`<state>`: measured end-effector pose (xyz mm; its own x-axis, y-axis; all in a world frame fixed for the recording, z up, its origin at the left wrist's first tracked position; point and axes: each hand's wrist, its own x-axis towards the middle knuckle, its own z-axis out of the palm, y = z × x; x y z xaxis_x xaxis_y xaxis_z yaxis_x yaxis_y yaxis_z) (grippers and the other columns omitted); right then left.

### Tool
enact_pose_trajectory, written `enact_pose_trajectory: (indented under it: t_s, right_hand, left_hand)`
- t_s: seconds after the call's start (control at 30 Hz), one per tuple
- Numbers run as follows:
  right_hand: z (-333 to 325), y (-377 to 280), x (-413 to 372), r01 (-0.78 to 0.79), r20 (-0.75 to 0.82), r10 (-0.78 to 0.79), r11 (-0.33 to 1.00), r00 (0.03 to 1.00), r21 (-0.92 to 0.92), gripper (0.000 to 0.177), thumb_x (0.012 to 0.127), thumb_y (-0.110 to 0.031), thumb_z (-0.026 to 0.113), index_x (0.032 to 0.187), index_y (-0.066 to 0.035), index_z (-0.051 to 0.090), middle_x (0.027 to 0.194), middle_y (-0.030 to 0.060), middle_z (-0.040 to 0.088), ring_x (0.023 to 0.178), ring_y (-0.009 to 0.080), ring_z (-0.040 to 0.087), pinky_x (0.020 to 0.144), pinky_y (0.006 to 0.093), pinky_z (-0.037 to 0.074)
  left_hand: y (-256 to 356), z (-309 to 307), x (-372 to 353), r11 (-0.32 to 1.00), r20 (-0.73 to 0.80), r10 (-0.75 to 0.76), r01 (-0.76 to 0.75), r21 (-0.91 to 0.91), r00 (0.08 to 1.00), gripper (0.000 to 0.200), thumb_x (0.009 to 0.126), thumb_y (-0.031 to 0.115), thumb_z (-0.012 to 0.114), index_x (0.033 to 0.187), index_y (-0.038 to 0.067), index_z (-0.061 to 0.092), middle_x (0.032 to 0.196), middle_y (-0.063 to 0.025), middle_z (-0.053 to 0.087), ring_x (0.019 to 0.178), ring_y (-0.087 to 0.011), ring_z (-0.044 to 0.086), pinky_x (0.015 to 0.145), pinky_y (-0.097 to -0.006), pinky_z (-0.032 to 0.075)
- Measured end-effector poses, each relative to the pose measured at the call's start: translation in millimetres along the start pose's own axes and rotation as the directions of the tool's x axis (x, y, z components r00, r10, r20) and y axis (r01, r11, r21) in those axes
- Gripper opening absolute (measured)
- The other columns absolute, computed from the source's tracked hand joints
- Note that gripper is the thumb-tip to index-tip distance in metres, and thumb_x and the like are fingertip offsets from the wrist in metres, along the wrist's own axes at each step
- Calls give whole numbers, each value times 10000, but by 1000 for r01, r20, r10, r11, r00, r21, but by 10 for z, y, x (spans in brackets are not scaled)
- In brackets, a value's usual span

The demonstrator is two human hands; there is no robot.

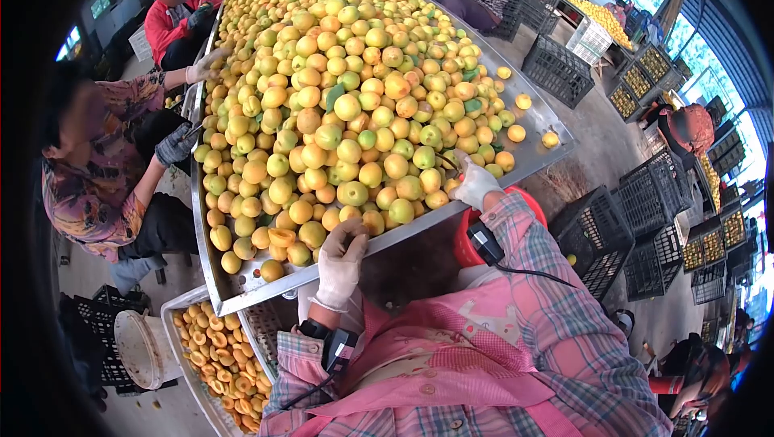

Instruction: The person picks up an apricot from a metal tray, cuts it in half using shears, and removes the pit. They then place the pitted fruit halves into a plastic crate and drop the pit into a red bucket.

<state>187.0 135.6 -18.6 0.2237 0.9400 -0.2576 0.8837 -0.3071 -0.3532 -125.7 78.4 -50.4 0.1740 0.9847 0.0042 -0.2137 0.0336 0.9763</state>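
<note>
From the head, with left hand curled on an apricot at the worktop rim and right hand, grip unreadable, beside the loose heap, likely to nudge fruit off the low edge through a careless pull.

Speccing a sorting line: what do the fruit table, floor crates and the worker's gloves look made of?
Fruit table: sheet metal, likely stainless or galvanised; dull grey sheen, folded rim. Crates: probably moulded plastic; matt black, open lattice walls. Gloves on left hand and right hand: thin whitish fabric or rubber, creased; cannot tell which.
</note>
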Motion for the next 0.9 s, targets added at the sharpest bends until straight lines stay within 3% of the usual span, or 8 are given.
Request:
enact_pose_trajectory:
  t_s: [0.13,0.2,0.23,0.33,0.47,0.67,0.73,0.9]
  right_hand:
    - [377,388,127,201,-234,-155,961,960,188,944,698,-210,736,1495,-144,234,1256,205,584,1067,362,623,941,411,486]
    - [377,414,-40,454,-559,-225,835,798,312,952,690,-124,739,1497,-143,232,1245,176,572,978,317,641,784,385,554]
    - [90,81,-435,218,-307,9,684,952,696,962,679,-30,721,1498,-151,231,1201,130,557,786,222,629,536,313,542]
    - [44,-211,-870,127,-208,110,497,972,858,956,679,12,697,1497,-161,234,1138,92,565,630,153,581,392,248,459]
    - [185,-422,-1301,100,-105,13,212,994,972,944,668,59,673,1486,-147,248,1151,56,565,638,139,588,422,234,479]
    - [203,-751,-1795,186,-166,-152,126,974,974,872,719,4,662,1482,-97,250,1180,75,587,804,129,620,489,191,485]
    - [253,-716,-1813,73,-109,-184,-190,977,979,863,734,-11,673,1484,-89,254,1181,85,595,805,110,616,483,189,479]
    - [220,-769,-1932,125,-120,-124,36,985,992,699,844,16,630,1458,-52,303,1148,80,613,792,89,617,470,173,483]
  left_hand:
    - [-19,-10,-1,1000,-1,20,-20,9,1000,282,925,28,586,1203,-11,573,962,-10,618,833,-63,551,727,-200,464]
    - [-1,-23,0,1000,16,6,-6,21,1000,286,922,28,591,1205,-11,573,968,-8,616,845,-63,548,742,-203,461]
    - [13,-23,6,1000,17,7,-8,25,1000,286,922,28,591,1205,-11,573,968,-8,616,845,-63,548,742,-203,461]
    - [68,5,-3,998,-4,-56,56,-24,998,298,914,24,601,1209,-9,573,985,-10,615,878,-70,550,784,-213,464]
    - [216,309,-175,999,183,-27,31,-19,983,479,912,76,649,1350,-5,473,1134,-45,581,987,-110,552,895,-243,454]
    - [381,651,-399,976,415,-67,146,-160,907,736,899,261,701,1466,-1,312,1285,-95,530,1114,-138,523,961,-278,435]
    - [433,625,-422,989,403,-134,150,-8,905,751,879,298,722,1451,-7,343,1264,-91,555,1112,-129,523,961,-281,437]
    - [491,575,-441,967,444,-42,-76,245,895,757,842,202,759,1442,-11,351,1310,-82,540,1158,-139,525,997,-294,432]
